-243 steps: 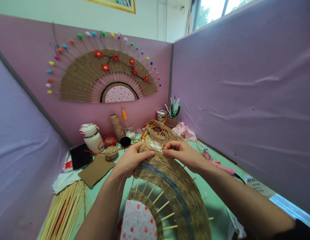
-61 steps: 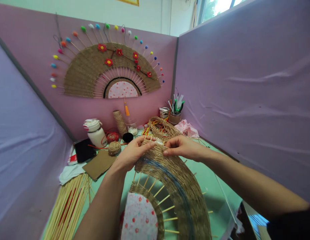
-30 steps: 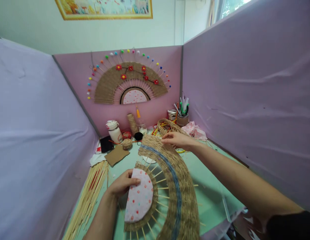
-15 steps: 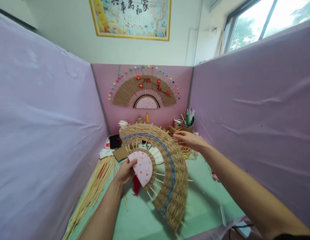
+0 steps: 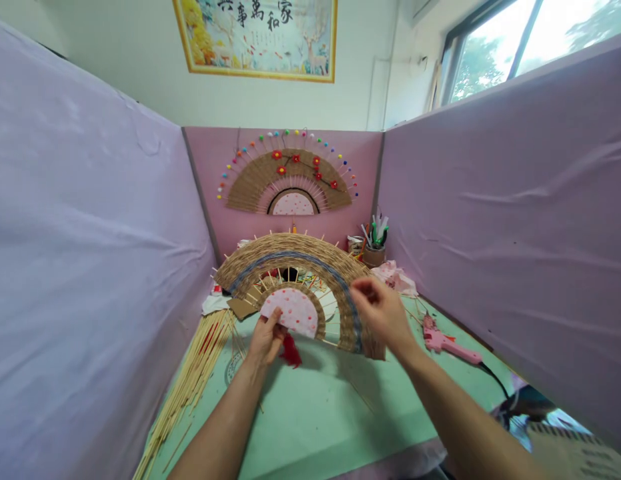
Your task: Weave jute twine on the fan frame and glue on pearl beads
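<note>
My left hand (image 5: 267, 337) pinches a woven straw fan (image 5: 310, 243) at its pink dotted half-round centre (image 5: 295, 313), thumb on the front face. The fan is held up over the table, arched side upward and tilted down to the right. A blue band (image 5: 290, 255) curves through its weave, and thin stick ends poke out along the rim. Below the centre hangs a red tassel (image 5: 291, 352). In front of the fan's right part is my right hand (image 5: 380, 310), fingers curled in. Whether it touches the fan or pinches anything cannot be made out.
A finished fan (image 5: 255, 180) with red flowers and coloured beads hangs on the back panel. Thin bamboo sticks (image 5: 190, 387) lie at the left. On the right are a pink glue gun (image 5: 447, 343) with its cord and a pot of tools (image 5: 374, 255).
The fan has turned counter-clockwise, so its arch now faces up instead of right. My right hand has come down and nearer, its fingers now curled. The glue gun has come into fuller view.
</note>
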